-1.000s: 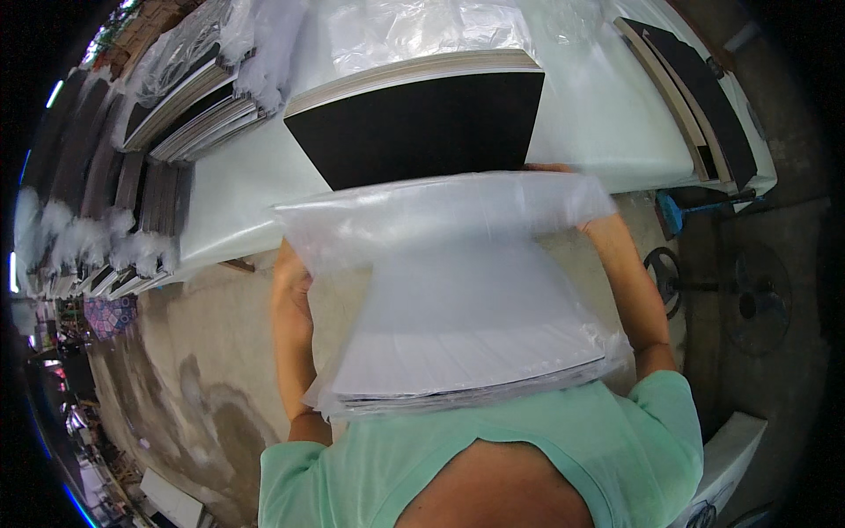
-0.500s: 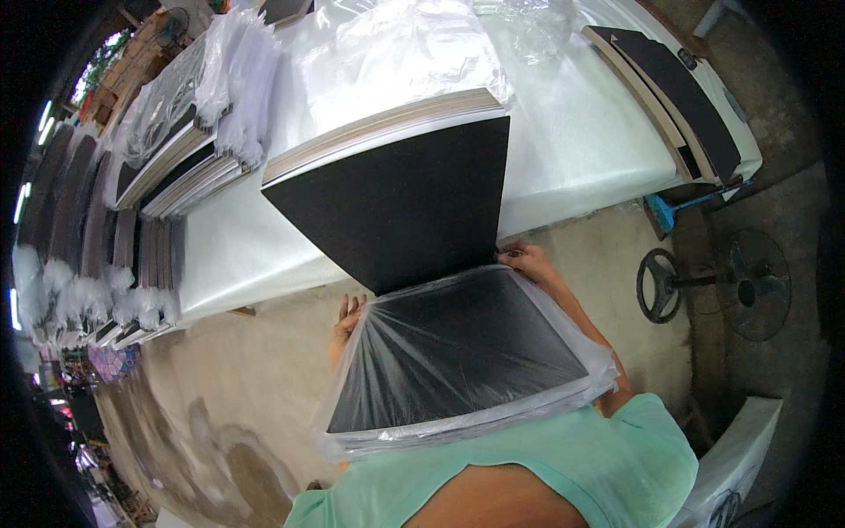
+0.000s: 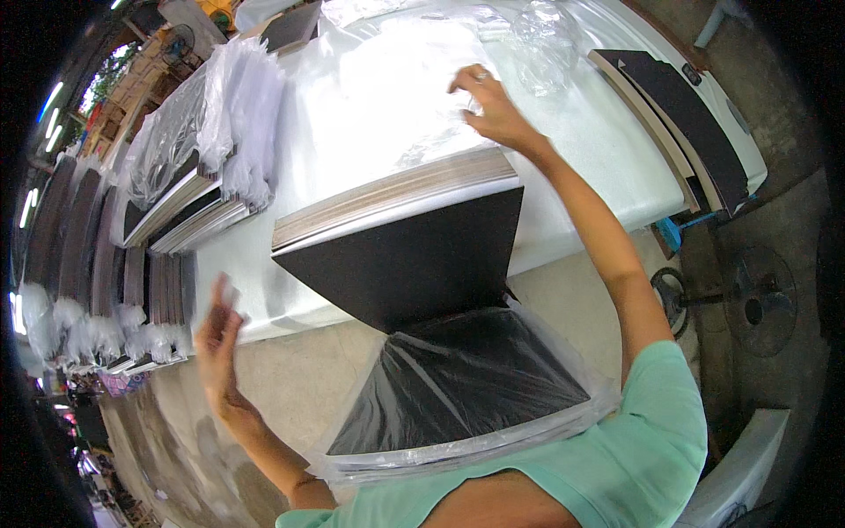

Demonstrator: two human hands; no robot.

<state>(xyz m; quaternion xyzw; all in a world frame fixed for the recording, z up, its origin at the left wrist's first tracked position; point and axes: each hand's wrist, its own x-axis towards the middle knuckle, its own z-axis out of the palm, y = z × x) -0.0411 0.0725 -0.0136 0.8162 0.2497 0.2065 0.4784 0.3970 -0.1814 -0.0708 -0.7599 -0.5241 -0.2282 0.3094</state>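
Note:
My right hand [image 3: 500,113] reaches over the pile of clear plastic bags [image 3: 387,75] on the table, fingers bent and apart, with nothing visible in it. Off to the left, by the table's front edge, my left hand [image 3: 217,343] is raised, partly blurred, its fingers extended and holding nothing visible. Between my arms a stack of black boards [image 3: 414,260] with pale layered edges sticks out past the table edge. Nearer my body, a black board in a clear plastic cover [image 3: 458,378] lies against my front. Its far edge meets the stack.
Boards partly in plastic [image 3: 189,211] stand at the left of the white-covered table [image 3: 607,176], beside a row of wrapped board bundles [image 3: 97,246]. Black and tan boards [image 3: 673,123] lie at the right end. A fan [image 3: 757,299] stands on the floor to the right.
Both hands have left the corners of the plastic-covered board. The right has moved up over the plastic bags, the left outward to the left. The view has shifted slightly.

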